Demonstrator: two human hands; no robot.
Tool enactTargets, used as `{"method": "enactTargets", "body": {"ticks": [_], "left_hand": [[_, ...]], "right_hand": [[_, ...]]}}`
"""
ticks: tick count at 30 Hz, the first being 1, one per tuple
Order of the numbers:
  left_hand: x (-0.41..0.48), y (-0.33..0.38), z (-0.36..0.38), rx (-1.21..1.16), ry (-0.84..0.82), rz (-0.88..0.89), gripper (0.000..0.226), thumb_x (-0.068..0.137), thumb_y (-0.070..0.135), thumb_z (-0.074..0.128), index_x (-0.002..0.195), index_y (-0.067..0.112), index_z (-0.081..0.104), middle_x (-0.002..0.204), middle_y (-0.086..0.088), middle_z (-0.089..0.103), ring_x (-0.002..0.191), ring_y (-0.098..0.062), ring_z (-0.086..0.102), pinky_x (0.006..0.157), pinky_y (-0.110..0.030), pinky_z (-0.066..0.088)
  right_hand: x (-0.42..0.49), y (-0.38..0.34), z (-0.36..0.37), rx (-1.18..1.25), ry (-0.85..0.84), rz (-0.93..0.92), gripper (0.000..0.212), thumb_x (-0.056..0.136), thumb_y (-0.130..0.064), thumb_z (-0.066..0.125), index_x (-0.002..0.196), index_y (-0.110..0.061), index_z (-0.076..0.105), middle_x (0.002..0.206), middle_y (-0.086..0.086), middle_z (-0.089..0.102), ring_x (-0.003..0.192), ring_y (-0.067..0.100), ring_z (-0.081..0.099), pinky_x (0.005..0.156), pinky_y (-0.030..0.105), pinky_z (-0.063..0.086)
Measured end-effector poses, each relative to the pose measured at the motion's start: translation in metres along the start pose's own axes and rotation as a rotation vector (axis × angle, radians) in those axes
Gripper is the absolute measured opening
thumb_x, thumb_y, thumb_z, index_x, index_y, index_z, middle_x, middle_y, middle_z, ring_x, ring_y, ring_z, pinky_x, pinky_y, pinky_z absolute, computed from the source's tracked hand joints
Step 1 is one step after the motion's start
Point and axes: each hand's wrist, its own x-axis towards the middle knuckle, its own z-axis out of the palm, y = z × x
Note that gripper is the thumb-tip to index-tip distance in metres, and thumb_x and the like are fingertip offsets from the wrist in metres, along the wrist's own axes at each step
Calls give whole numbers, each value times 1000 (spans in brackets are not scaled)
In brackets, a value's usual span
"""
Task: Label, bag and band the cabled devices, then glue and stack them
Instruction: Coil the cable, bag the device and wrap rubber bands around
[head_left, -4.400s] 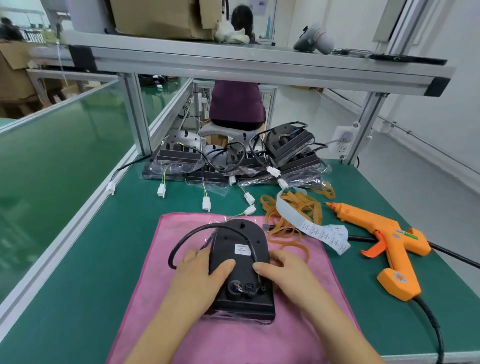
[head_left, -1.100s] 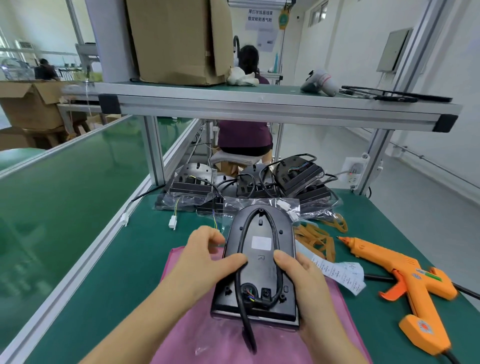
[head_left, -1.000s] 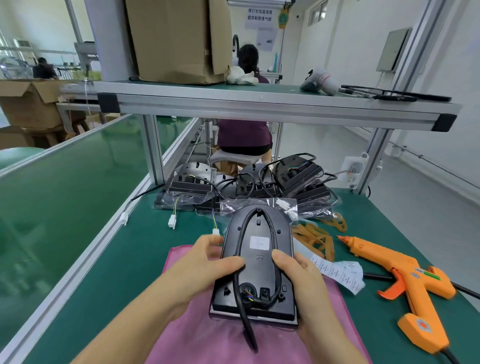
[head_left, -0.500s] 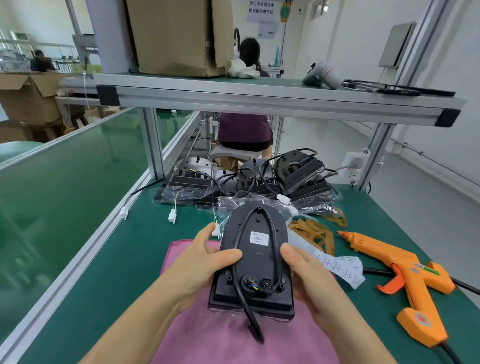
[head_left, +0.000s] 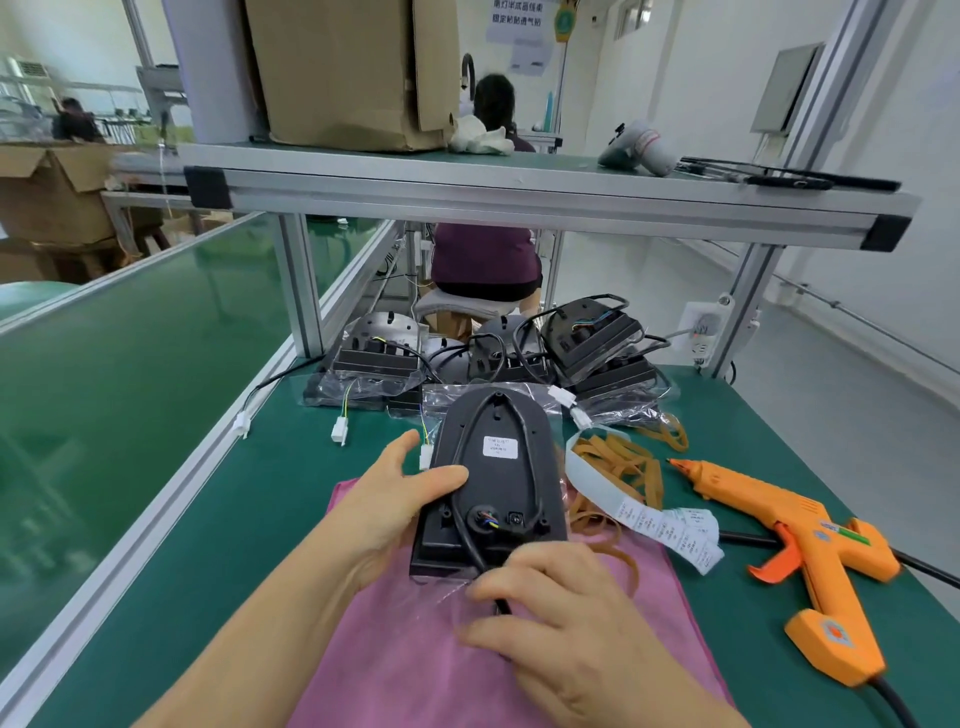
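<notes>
Left hand (head_left: 395, 499) grips the device (head_left: 493, 483) (near the front edge of the desk (head_left: 223, 545)); right hand (head_left: 561, 623) pinches its cable (head_left: 470, 540)

A pink cloth (head_left: 405, 670) lies on the green bench (head_left: 249, 519). On the aluminium shelf (head_left: 519, 195) above sit a large cardboard box (head_left: 337, 73), a white rag (head_left: 480, 139) beside it and, blurred, perhaps a heat gun (head_left: 641, 153). Beyond, a person in a purple top (head_left: 483, 257) sits facing away.
</notes>
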Motion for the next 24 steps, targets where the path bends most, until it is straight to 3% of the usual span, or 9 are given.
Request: {"method": "enactTargets", "body": {"ticks": [2, 4, 6, 9, 14, 20, 24], "left_hand": [[3, 1, -4, -39, 4, -5, 94, 74, 15, 78, 150, 27, 25, 96, -9, 76, 84, -19, 74, 73, -31, 57], [6, 4, -7, -80, 1, -10, 81, 84, 9, 69, 150, 23, 24, 88, -4, 77, 77, -15, 74, 59, -23, 56], [7, 7, -9, -90, -8, -17, 76, 86, 9, 66, 150, 21, 25, 83, 1, 77, 72, -12, 73, 54, -20, 55], [5, 10, -8, -65, -50, -29, 74, 86, 11, 66, 149, 23, 28, 85, -1, 77, 69, -14, 72, 55, -22, 55], [5, 12, -3, -46, -80, -33, 75, 86, 10, 66, 149, 23, 27, 90, -6, 77, 70, -16, 73, 55, -23, 55], [6, 2, -4, -25, -38, -45, 77, 86, 11, 67, 149, 23, 26, 91, -5, 77, 75, -18, 73, 59, -27, 57], [6, -11, -4, -55, 11, -61, 78, 86, 10, 68, 150, 20, 25, 94, -8, 76, 73, -17, 73, 60, -27, 57]], "right_hand": [[-4, 0, -1, -39, -12, -21, 38, 98, -14, 43, 84, -32, 73, 106, -15, 69, 93, 9, 62, 80, 21, 47], [-10, 2, -2, -80, -9, -36, 38, 100, -16, 43, 85, -31, 74, 112, -14, 69, 95, 9, 66, 79, 19, 47], [-14, 6, -2, -99, 23, -55, 36, 100, -15, 44, 89, -29, 75, 120, -11, 66, 99, 8, 66, 78, 20, 49], [-15, 11, 2, -147, 107, -71, 28, 94, -11, 50, 93, -30, 70, 121, -11, 56, 105, 7, 60, 82, 21, 43], [-17, 14, 11, -221, 181, -78, 23, 84, -11, 62, 83, -34, 66, 111, -13, 54, 104, 7, 56, 85, 24, 37], [-28, 17, 15, -198, 189, -74, 17, 91, -18, 56, 88, -35, 56, 115, -11, 51, 118, 15, 51, 98, 32, 43], [-37, 11, 14, -110, 156, -13, 11, 91, -26, 52, 92, -36, 55, 117, -10, 49, 127, 17, 43, 104, 33, 40]]}}
